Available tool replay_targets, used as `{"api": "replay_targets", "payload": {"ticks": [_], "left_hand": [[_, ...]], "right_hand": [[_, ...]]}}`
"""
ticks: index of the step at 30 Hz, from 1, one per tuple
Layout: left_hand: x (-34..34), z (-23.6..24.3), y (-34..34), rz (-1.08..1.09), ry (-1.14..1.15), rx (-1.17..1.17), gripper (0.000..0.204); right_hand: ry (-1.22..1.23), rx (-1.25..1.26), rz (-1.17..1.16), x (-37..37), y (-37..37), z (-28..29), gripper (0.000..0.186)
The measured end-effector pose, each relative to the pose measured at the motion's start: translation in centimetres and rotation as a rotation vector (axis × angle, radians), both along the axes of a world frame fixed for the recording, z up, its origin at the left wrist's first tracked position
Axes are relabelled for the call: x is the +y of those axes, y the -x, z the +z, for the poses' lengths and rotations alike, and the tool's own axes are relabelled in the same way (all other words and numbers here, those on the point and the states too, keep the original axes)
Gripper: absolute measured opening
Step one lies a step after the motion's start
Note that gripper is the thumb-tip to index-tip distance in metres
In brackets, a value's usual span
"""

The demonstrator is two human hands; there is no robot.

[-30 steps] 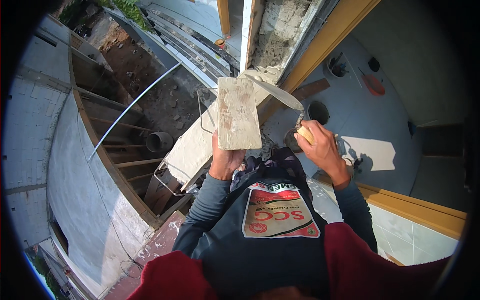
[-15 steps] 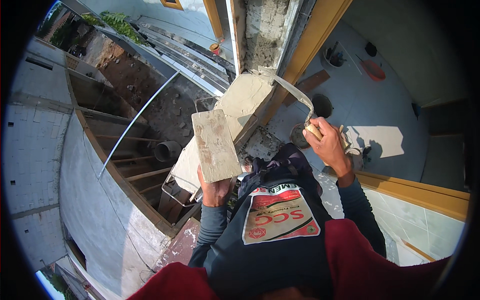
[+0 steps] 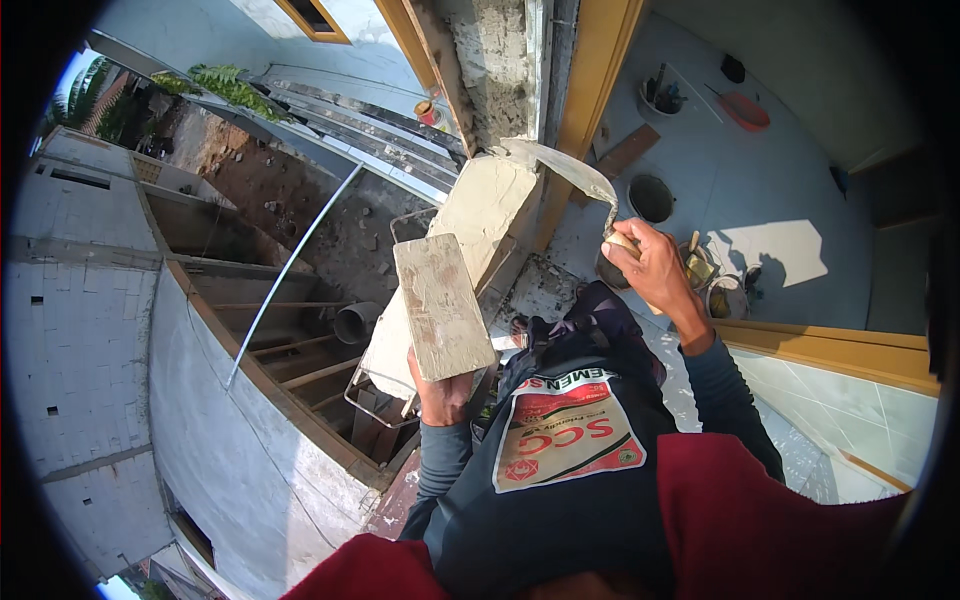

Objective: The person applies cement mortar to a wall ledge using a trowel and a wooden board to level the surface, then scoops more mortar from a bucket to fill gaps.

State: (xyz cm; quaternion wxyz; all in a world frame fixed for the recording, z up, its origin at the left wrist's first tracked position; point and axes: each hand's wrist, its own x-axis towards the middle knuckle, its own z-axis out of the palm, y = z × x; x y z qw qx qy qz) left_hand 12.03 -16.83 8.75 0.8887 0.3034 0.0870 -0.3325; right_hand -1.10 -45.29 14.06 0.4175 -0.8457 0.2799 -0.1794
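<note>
My right hand grips the wooden handle of a trowel. The blade points away to the left, with its tip at the far end of a plaster-coated wall ledge, near the foot of the rough wall end. Below it, my left hand is closed on a flat rectangular plasterer's float, its pale, mortar-smeared board facing up over the ledge. The float's grip and most of my left fingers are hidden under the board. Smooth, pale wet plaster covers the ledge's top.
A yellow-brown door frame rises beside the ledge. Indoors stand a dark bucket, a tool-filled pail and an orange-red pan. To the left, a pale pipe crosses above a lower level with beams.
The trowel blade has turned and shows more of its broad face, its tip still at the ledge's far end. The whole view has shifted slightly. Both hands keep their tools.
</note>
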Motion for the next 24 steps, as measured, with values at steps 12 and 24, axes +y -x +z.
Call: {"api": "replay_targets", "payload": {"ticks": [12,24], "left_hand": [[0.5,0.8,-0.3,0.045,-0.031,-0.02,0.037],[-1.6,0.5,0.2,-0.109,-0.259,-0.211,0.041]], "right_hand": [[0.075,-0.035,0.075,1.4,1.9,-0.9,0.024],[-0.036,-0.052,0.118,-0.4,3.9,-2.8,0.027]]}}
